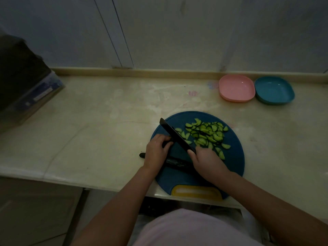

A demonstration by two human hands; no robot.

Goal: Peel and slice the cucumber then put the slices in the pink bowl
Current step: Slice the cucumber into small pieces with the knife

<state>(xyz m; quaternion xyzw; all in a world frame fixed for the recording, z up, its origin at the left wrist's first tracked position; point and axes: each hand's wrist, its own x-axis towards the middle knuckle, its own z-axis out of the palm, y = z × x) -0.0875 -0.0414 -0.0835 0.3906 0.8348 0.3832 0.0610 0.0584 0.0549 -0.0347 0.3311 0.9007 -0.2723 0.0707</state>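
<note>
On the round blue cutting board lies a heap of half-moon cucumber slices with dark green skin, right of the blade. My right hand grips the handle of a black knife, whose blade slants up and to the left across the board. Left of the blade, my left hand curls its fingers round a small dark cucumber end, mostly hidden under them. The pink bowl stands empty at the back right of the counter, apart from the board.
A blue bowl sits just right of the pink one. A black peeler lies on the board's front left, under my wrists. A dark box stands at the counter's left end. The board's yellow handle overhangs the counter's front edge.
</note>
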